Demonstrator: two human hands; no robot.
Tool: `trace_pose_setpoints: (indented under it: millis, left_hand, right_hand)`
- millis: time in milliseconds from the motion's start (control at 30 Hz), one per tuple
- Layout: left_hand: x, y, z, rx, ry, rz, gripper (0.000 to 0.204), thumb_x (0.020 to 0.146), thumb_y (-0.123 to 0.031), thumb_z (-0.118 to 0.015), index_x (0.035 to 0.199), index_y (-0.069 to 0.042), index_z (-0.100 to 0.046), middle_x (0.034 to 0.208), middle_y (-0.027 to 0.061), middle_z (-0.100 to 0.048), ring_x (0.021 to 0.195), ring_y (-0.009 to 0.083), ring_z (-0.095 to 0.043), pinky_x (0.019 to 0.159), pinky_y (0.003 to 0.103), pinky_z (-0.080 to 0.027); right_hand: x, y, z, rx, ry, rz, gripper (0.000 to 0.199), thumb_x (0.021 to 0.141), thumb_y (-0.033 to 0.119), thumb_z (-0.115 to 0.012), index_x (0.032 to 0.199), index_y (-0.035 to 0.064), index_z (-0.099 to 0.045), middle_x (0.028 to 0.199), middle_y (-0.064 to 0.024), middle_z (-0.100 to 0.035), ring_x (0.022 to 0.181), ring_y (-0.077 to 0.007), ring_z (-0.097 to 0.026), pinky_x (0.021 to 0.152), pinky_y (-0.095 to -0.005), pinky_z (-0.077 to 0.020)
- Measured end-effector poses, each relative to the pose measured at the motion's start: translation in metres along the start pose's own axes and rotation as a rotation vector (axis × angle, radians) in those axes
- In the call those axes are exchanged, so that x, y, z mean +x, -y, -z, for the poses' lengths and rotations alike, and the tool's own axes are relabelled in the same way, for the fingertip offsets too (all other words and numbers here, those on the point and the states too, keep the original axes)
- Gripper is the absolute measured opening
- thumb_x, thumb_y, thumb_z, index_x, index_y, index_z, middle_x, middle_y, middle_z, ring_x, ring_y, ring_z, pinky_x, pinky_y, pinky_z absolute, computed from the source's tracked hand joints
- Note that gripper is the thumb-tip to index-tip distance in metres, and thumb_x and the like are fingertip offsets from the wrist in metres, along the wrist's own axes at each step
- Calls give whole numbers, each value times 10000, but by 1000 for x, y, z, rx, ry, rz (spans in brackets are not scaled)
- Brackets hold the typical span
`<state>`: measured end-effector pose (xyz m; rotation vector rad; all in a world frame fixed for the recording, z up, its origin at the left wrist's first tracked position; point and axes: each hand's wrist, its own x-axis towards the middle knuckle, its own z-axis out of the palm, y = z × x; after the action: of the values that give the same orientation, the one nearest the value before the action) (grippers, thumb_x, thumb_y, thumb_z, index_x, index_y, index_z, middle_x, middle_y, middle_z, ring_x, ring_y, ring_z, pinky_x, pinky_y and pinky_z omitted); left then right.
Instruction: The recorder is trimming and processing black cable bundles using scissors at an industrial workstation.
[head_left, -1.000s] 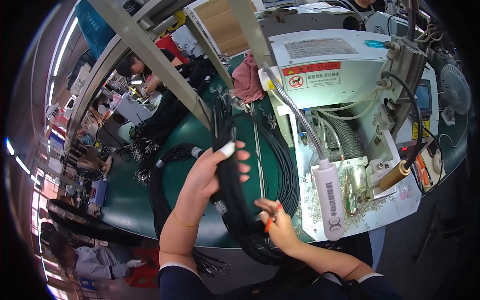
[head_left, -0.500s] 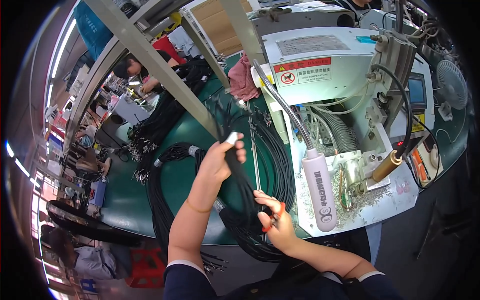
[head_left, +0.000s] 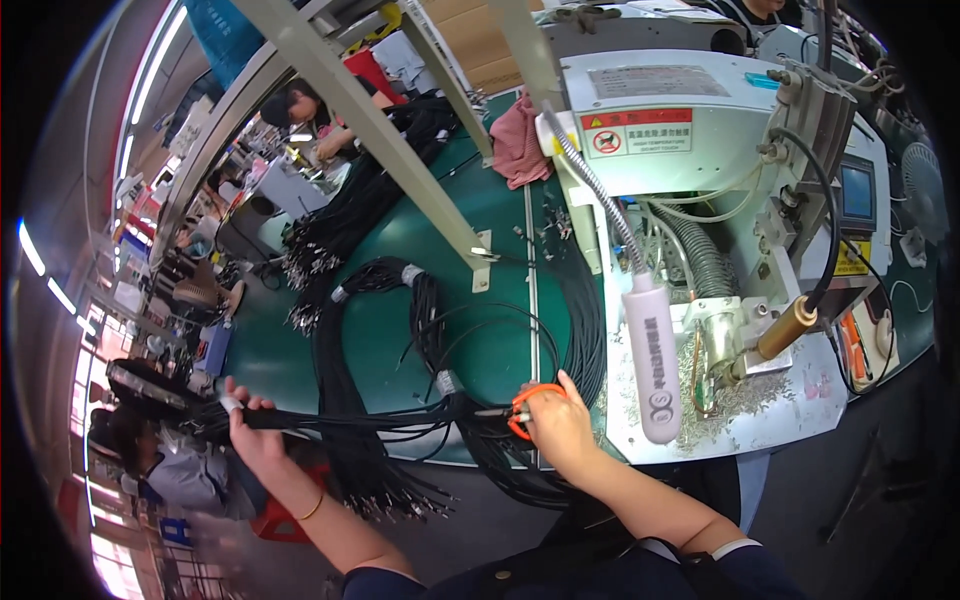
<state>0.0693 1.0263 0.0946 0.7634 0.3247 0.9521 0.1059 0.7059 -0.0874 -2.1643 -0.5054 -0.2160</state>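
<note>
My left hand point(head_left: 258, 428), stretched out to the left, is closed round the end of a bundle of black cables point(head_left: 345, 422). One finger of that hand carries a white wrapping. The bundle runs taut and nearly level toward my right hand point(head_left: 560, 425), which grips orange-handled scissors point(head_left: 522, 408). Their blades point left against the cables by a white tape band point(head_left: 447, 383); I cannot tell whether they cut anything. More black cable bundles lie around on the green table: a taped loop point(head_left: 330, 360) at the left and a curved coil point(head_left: 588, 330) beside the machine.
A white machine point(head_left: 650, 170) with a hot-surface label stands at the right. A pale cylinder point(head_left: 652, 360) hangs from its flexible metal hose, above a base littered with metal scraps. A metal post point(head_left: 440, 215) slants down to the table. People sit at the far left and lower left.
My left hand has swung from the middle down to the left, pulling the cable bundle out straight. My right hand stays near the table edge with the scissors, turned more leftward. The view has shifted slightly.
</note>
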Motion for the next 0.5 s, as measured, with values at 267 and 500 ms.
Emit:
trace_pose_setpoints:
  millis: [267, 500]
  left_hand:
    - [-120, 98, 8, 67, 507, 890, 270, 937, -176, -428, 1189, -81, -452, 716, 7, -471, 510, 73, -418, 457, 202, -391]
    - [-130, 96, -8, 219, 644, 820, 317, 856, -90, -547, 1144, 6, -454, 900, 79, -589, 727, 216, -609, 696, 327, -512]
  right_hand:
    - [-8, 55, 22, 704, -101, -139, 218, 755, 162, -668, 892, 12, -590, 874, -138, -639, 838, -275, -617, 834, -354, -469]
    - [-67, 60, 47, 260, 296, 295, 317, 798, 217, -662, 980, -20, -556, 770, -130, -626, 663, -202, -625, 586, -289, -461]
